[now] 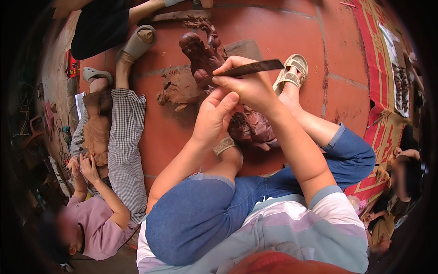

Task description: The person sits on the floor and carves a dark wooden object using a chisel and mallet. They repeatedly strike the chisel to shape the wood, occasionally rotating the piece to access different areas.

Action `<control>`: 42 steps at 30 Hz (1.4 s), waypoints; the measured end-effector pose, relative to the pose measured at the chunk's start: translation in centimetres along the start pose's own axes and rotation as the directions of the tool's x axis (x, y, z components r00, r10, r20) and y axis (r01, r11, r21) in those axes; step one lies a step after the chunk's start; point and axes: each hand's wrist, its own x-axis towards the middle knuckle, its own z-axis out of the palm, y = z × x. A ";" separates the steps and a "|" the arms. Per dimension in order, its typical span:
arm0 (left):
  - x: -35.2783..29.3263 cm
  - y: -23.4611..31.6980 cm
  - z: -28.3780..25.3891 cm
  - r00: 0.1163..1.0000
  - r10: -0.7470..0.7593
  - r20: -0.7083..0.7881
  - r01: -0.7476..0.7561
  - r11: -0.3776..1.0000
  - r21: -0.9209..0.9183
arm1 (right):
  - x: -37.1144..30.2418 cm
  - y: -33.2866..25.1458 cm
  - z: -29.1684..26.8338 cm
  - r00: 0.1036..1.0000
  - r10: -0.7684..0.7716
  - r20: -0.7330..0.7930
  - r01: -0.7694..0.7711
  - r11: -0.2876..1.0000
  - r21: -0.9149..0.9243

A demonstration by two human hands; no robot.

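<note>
A dark reddish-brown wood carving (pixel 195 51) with rounded knobs and branching tips lies on the tiles in front of me, partly hidden behind my hands. My right hand (pixel 244 86) pinches a dark, flat, blade-like strip (pixel 260 67) like a pen; its near end points left over the carving. Just below, my left hand (pixel 212 116) is closed, thumb raised, close against the right hand; what its fingers hold is hidden. A rough brown wood piece (pixel 178 89) lies left of the carving. Another dark red carved part (pixel 253 128) shows under my right wrist.
At left a seated person handles a pale brown carved figure (pixel 96 123) between their legs. Another person's sandalled foot (pixel 139 41) rests farther off. My own sandal (pixel 292 71) is right of the carving. A red and gold mat (pixel 376 91) runs along the right, with people beyond.
</note>
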 end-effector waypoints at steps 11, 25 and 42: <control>1.2 6.4 -5.3 0.831 0.374 0.412 -0.171 -0.532 0.829 | -9.1 6.4 -8.7 0.898 0.426 -0.114 -0.346 0.841 0.417; -4.8 3.4 -9.0 0.860 0.446 -0.248 0.235 0.086 0.968 | -10.7 8.6 -9.4 0.887 0.459 0.052 -0.386 0.675 0.628; -5.6 -9.0 -6.9 0.759 -0.511 -0.403 0.601 0.310 0.737 | -13.1 5.9 -7.1 0.923 0.355 0.151 -0.366 0.683 0.632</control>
